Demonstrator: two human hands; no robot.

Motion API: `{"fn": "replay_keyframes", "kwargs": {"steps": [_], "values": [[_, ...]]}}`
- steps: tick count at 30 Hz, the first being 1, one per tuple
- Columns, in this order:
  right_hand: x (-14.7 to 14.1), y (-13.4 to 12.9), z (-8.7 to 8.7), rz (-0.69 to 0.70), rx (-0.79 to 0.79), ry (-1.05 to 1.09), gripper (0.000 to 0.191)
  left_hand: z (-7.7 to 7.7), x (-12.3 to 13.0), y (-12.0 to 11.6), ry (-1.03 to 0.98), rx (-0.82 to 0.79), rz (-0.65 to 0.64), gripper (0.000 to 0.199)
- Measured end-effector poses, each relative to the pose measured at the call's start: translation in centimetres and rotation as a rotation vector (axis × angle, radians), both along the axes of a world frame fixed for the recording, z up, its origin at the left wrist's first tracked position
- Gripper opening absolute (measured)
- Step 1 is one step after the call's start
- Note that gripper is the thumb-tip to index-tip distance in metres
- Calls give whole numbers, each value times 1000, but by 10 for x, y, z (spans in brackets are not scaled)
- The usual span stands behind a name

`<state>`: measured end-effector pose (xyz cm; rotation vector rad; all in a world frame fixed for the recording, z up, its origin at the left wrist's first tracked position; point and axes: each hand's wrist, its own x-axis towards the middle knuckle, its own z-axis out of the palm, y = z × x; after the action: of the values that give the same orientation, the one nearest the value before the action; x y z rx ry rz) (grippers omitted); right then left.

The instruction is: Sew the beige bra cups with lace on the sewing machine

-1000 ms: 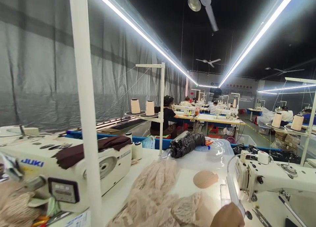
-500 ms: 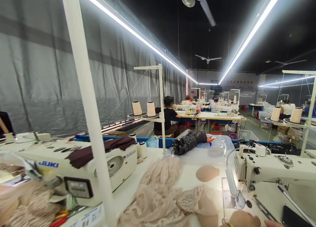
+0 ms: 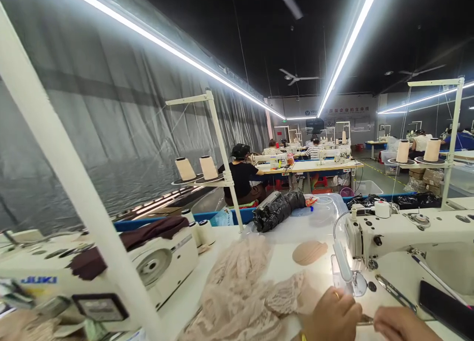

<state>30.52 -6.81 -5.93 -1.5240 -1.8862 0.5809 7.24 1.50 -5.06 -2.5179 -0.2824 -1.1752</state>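
Observation:
My left hand point(image 3: 333, 314), with a ring on one finger, is curled closed just in front of the sewing machine's point(image 3: 392, 242) needle area. What its fingers hold is hidden. Beside its wrist lies beige lace fabric point(image 3: 237, 301), spread over the white table. My right hand point(image 3: 402, 323) is closed too, to the right at the bottom edge, its fingertips pointing at the left hand. A small dark, shiny thing shows in the gap between both hands, too little of it to name. Farther back on the table is a flat beige fabric piece point(image 3: 310, 252).
Tweezers point(image 3: 396, 292) and a black phone-like slab point(image 3: 444, 306) lie right of my hands. A black plastic bundle point(image 3: 279, 211) rests on a clear plastic lid. A second machine point(image 3: 159, 262) and a white post point(image 3: 70, 183) stand left. Thread cones point(image 3: 209, 168) and seated workers are beyond.
The view has shifted, and both my hands have come up further into the frame, the left one now beside the machine's needle area. The beige fabric lies much as before.

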Motion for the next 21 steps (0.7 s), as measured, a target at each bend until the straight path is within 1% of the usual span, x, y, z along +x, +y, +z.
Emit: {"fn": "replay_keyframes", "kwargs": {"steps": [1,4,6,7,9,11,12,13,14,17,18,19,21], "values": [[9,10,2,-33,9,-34,41,4,1,6,-30,2,41,21],[27,48,11,-170,40,-134,32,22,7,15,-51,-120,189,18],[29,72,15,-222,32,-177,24,34,12,18,-49,-193,276,15],[27,80,16,-229,25,-190,20,38,14,19,-40,-221,304,15],[20,84,15,-220,12,-204,19,43,14,19,-8,-260,335,17],[13,69,13,-176,-3,-208,26,40,11,16,28,-288,345,19],[10,56,12,-145,-16,-205,30,37,10,14,52,-310,316,18],[8,41,11,-103,-34,-197,31,32,9,12,84,-341,252,17],[6,24,10,-60,-56,-184,30,26,10,10,123,-380,146,18],[7,-21,13,39,-137,-84,25,9,17,4,228,-504,-262,16],[8,-32,15,48,-154,-38,25,6,20,2,229,-540,-341,13],[11,-40,17,50,-165,1,26,4,22,1,209,-577,-375,11],[17,-45,22,33,-127,17,26,4,23,0,145,-639,-356,14]]}}
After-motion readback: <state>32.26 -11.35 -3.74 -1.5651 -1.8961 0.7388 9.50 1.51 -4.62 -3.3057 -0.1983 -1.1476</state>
